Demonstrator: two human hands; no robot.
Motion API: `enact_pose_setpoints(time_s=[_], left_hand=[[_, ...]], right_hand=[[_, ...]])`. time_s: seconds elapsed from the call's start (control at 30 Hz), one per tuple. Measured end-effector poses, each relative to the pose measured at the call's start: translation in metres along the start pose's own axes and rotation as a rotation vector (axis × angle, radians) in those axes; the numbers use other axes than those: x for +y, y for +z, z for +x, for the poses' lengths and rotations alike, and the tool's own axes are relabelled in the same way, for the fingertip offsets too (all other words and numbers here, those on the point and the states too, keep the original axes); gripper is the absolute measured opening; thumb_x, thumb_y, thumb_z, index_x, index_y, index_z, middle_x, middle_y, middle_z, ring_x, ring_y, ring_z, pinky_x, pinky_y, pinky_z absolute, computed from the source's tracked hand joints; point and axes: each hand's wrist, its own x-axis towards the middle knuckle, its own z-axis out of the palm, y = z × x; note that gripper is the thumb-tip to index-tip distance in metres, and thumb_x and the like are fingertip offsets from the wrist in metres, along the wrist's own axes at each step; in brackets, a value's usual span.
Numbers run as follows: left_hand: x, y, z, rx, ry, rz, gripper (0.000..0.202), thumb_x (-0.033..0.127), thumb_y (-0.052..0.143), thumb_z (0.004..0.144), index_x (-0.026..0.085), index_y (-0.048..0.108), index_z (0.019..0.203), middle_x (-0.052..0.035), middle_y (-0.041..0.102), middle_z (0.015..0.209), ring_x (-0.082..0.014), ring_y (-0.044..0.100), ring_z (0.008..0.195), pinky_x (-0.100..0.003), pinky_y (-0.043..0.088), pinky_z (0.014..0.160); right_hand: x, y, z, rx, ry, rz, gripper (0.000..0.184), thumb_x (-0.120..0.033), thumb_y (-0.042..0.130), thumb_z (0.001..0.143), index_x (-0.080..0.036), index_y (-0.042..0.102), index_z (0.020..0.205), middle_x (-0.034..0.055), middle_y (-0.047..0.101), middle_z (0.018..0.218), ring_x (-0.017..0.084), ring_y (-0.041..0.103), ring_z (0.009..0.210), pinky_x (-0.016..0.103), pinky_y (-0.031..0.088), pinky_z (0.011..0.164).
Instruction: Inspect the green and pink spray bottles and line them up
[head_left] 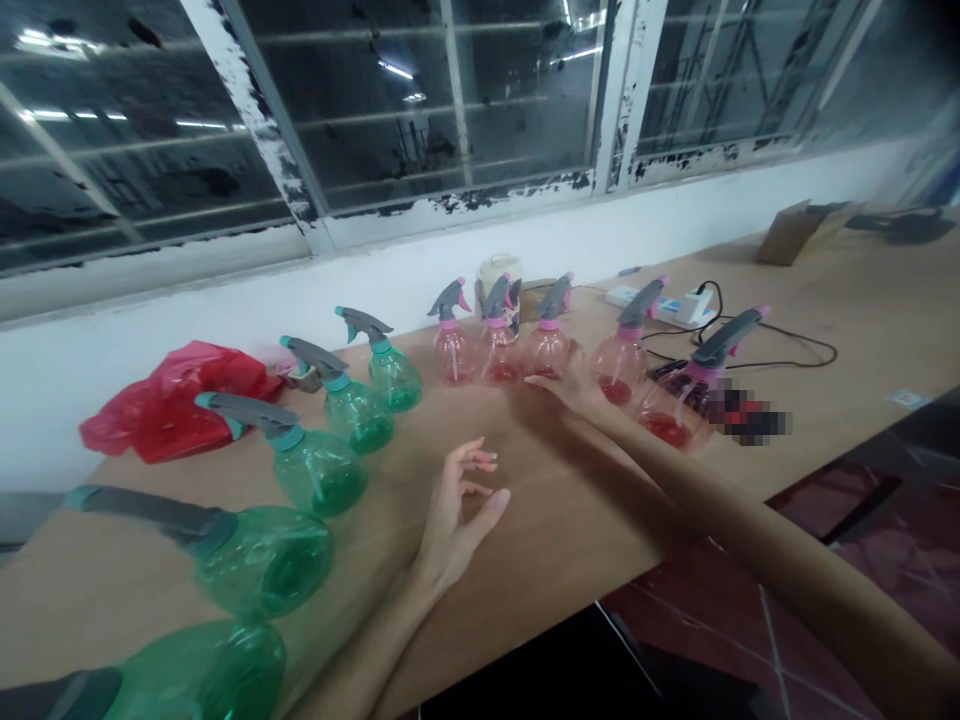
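Observation:
Over the middle of the table, my left hand [463, 515] is empty, its fingers loosely curled and apart from the thumb. My right hand [570, 385] reaches to the back row and is around the lower right side of a pink spray bottle [547, 347], thumb in front and fingers at its side. Two more pink spray bottles stand left of it, the nearer one [501, 350] close beside. To its right are another pink bottle [619, 365] and one [679, 400] behind my forearm. Several green spray bottles [319, 472] with grey heads line the left side.
A red plastic bag [187, 400] lies at the back left by the wall. Behind the pink bottles stands a pale canister [499, 270]. A power strip [660, 305] with black cables lies at the right, and a cardboard box [802, 232] stands farther back.

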Motion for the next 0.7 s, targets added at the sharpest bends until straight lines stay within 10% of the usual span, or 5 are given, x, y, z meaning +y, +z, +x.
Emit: enact_pose_setpoints(time_s=[0.17, 0.4, 0.7], left_hand=[[0.001, 0.001, 0.000, -0.004, -0.002, -0.009, 0.048, 0.038, 0.059, 0.083, 0.021, 0.040, 0.124, -0.0119, 0.052, 0.116, -0.0234, 0.055, 0.102, -0.038, 0.048, 0.079], [0.000, 0.002, 0.000, -0.006, -0.013, -0.029, 0.047, 0.043, 0.056, 0.084, 0.021, 0.041, 0.123, -0.0120, 0.053, 0.115, -0.0248, 0.055, 0.103, -0.040, 0.047, 0.080], [-0.008, 0.000, 0.001, 0.020, 0.009, -0.035, 0.043, 0.047, 0.045, 0.090, 0.022, 0.045, 0.125, -0.0096, 0.054, 0.108, -0.0224, 0.055, 0.094, -0.034, 0.047, 0.071]], right_hand=[[-0.017, -0.024, -0.024, -0.071, -0.006, -0.031, 0.100, -0.057, 0.067, 0.069, 0.002, 0.025, 0.139, 0.0331, 0.039, 0.138, 0.041, 0.040, 0.131, 0.050, 0.037, 0.103], [-0.043, -0.084, -0.063, -0.031, 0.011, -0.155, 0.059, -0.048, 0.052, 0.083, -0.011, 0.048, 0.129, 0.0206, 0.064, 0.113, 0.035, 0.063, 0.102, 0.050, 0.049, 0.086], [-0.047, -0.089, -0.041, 0.169, 0.123, -0.176, 0.075, -0.052, 0.055, 0.080, -0.011, 0.031, 0.138, 0.0275, 0.038, 0.139, 0.042, 0.048, 0.121, 0.053, 0.045, 0.090]])
